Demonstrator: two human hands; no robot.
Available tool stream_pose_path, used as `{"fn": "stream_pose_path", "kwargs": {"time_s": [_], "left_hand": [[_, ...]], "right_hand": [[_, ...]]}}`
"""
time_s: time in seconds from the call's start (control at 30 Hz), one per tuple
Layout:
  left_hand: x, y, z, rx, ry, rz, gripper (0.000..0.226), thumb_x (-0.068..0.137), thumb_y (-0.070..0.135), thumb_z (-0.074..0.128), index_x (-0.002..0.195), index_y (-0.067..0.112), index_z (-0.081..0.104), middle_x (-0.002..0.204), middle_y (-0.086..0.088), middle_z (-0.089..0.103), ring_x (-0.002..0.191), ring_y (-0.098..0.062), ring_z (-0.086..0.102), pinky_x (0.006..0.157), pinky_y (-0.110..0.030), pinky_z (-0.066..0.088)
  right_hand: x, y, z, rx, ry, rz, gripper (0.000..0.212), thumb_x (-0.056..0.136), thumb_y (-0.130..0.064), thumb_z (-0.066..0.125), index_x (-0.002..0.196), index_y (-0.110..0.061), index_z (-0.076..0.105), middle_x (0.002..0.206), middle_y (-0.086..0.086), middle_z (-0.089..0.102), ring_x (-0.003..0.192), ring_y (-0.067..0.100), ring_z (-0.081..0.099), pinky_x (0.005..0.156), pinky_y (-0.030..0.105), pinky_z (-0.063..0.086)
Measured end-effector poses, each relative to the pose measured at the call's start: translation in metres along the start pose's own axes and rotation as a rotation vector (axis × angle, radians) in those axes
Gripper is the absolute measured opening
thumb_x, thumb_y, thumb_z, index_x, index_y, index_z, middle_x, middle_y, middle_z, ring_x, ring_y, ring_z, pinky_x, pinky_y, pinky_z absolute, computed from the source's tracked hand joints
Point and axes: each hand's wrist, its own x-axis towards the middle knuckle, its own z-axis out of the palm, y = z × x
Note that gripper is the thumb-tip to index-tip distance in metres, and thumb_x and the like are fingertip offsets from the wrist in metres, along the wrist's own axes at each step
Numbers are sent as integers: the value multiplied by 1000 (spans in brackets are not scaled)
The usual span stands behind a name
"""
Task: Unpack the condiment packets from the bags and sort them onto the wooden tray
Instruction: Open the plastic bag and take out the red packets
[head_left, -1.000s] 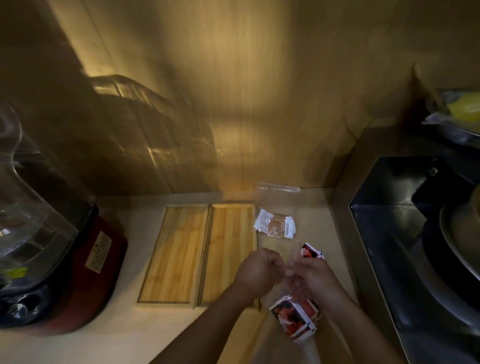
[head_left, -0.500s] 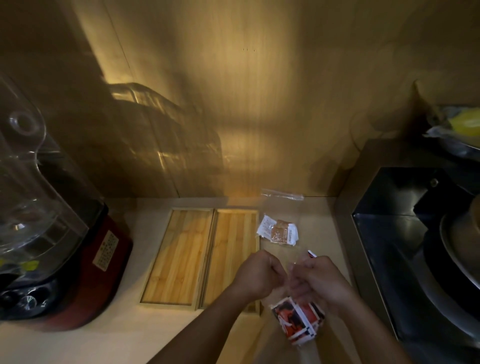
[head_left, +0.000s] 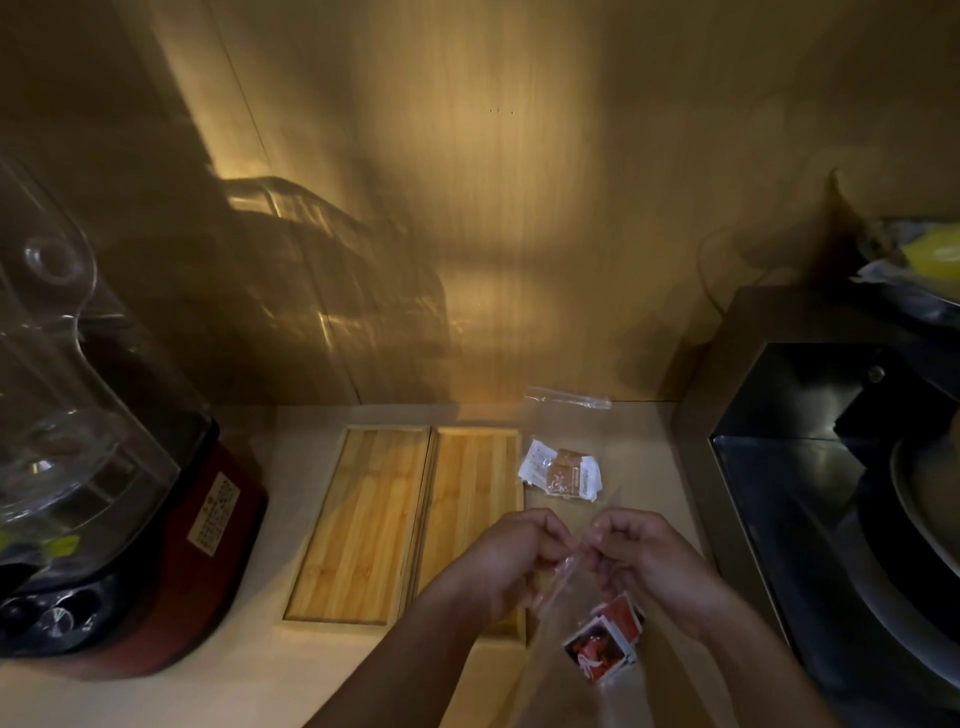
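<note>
**A:** Two hands, one bag. Your left hand and right hand are up together over the pale desk, each grip pinched shut on the mouth of the clear plastic bag, one side apiece. You look set to pull that opening apart.

**B:** And the goods?

**A:** In the bottom of that bag, hanging just below your right hand: a bunch of red-and-white condiment packets. None are out yet.

**B:** So how far along are you?

**A:** Barely started, I'd say. The two-compartment wooden tray lies to your left with both long wells bare. Not one packet sorted. Beyond your hands, just right of the tray, a second clear bag lies flat with white and brown sachets inside it; whether its top is open I can't tell. Both bags remain to be emptied, and every packet has yet to go into a well.

**B:** What about the room?

**A:** Dim, warm light pooling on the wood-panelled wall. At your far left sits a dark red blender base with a clear jug. On your right a dark steel sink runs close beside the desk edge, with something yellow on a ledge behind it. It's tight quarters, so mind your elbows.
</note>
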Motion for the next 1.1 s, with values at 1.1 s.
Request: {"fn": "stream_pose_path", "kwargs": {"time_s": [1.1], "left_hand": [[7, 13, 7, 445, 24, 370, 30, 92, 4, 44, 71, 24, 54, 61, 5, 56, 45, -3, 56, 43, -16, 44]], "right_hand": [[15, -6, -2, -179, 52, -65, 34, 88, -29, 55, 62, -7, 58, 40, -7, 47, 34, 7, 42, 36, 18, 31]]}}
